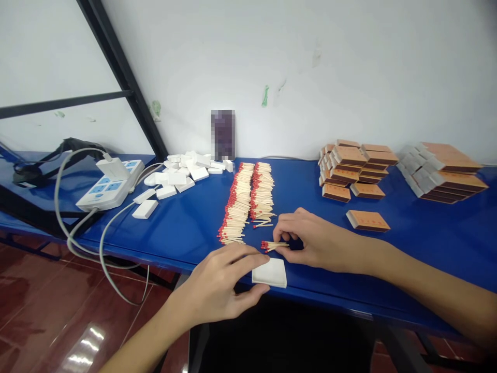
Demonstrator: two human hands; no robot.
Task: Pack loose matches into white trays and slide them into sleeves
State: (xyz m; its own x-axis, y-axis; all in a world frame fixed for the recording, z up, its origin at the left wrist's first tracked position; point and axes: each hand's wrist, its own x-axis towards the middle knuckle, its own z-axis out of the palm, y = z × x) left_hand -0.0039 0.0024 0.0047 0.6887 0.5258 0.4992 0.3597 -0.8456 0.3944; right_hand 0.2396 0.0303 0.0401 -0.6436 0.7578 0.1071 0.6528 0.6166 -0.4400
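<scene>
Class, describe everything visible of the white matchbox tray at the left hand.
The white matchbox tray is shallow and roughly rectangular, seemingly cardboard, with low walls around a flat floor. It lies open side up near the front edge of the blue table, with no matches visible inside. The left hand has its index fingertip at the far side and its thumb by the near side; how firmly it grips is unclear.

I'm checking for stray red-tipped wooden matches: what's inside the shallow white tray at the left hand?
Inside the tray, only bare white floor shows. The left hand covers its far left corner, hiding that part.
</scene>
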